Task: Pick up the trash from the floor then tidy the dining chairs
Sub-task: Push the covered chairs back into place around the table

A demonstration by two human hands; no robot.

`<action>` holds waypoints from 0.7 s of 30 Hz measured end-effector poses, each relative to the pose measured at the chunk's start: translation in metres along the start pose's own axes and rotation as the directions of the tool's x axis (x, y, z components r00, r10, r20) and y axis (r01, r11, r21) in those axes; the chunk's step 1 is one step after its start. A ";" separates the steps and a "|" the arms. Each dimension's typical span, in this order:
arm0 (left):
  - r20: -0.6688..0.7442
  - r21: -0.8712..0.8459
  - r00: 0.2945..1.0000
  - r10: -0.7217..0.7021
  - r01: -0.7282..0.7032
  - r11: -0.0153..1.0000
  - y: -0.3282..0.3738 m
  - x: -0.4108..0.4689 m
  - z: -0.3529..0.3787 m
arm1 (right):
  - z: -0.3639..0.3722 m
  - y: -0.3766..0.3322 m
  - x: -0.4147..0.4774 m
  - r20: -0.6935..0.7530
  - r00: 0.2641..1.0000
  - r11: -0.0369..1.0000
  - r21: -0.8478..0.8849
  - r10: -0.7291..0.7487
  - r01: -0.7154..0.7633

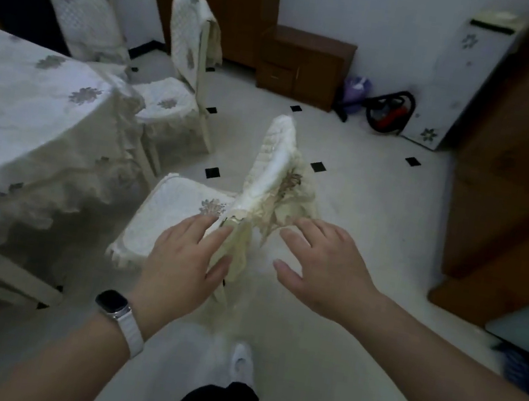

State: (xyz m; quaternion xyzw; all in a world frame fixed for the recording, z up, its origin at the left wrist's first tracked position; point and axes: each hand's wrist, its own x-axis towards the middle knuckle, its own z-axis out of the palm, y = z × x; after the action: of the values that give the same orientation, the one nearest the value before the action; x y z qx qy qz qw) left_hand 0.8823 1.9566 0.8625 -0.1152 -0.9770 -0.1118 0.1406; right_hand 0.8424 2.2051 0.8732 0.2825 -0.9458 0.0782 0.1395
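A dining chair (177, 217) with a white quilted cover stands in front of me, pulled out from the table. Its backrest (275, 167) is seen edge-on, with a frilled cream cover hanging loose. My left hand (185, 257), a watch on its wrist, reaches to the lower left edge of the backrest with fingers straight, touching the cloth. My right hand (318, 264) is spread just right of the backrest, fingertips at the loose frill. Neither hand holds anything. Two more covered chairs (170, 105) (85, 12) stand farther back at the table.
The dining table (27, 114) with its long flowered cloth fills the left. A low brown cabinet (302, 64), a purple bag (356, 90) and a red-and-black vacuum (391, 113) line the far wall. Wooden furniture (514, 191) runs along the right. My foot (242, 363) is on the white tiles.
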 end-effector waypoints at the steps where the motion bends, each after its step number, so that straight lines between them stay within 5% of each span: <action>1: 0.004 -0.014 1.000 0.010 -0.010 1.000 -0.001 0.016 0.008 | 0.002 0.012 0.006 0.006 1.000 1.000 -0.010 0.011 -0.010; 21: 0.022 -0.115 0.994 -0.103 0.105 0.988 -0.028 0.281 0.117 | 0.062 0.183 0.208 0.060 0.998 0.998 -0.062 -0.011 0.014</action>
State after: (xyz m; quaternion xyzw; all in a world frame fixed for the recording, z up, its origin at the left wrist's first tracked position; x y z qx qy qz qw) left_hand 0.5838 2.0134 0.8317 -0.0728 -0.9746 -0.1749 0.1196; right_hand 0.5604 2.2365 0.8657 0.2861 -0.9497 0.0392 0.1207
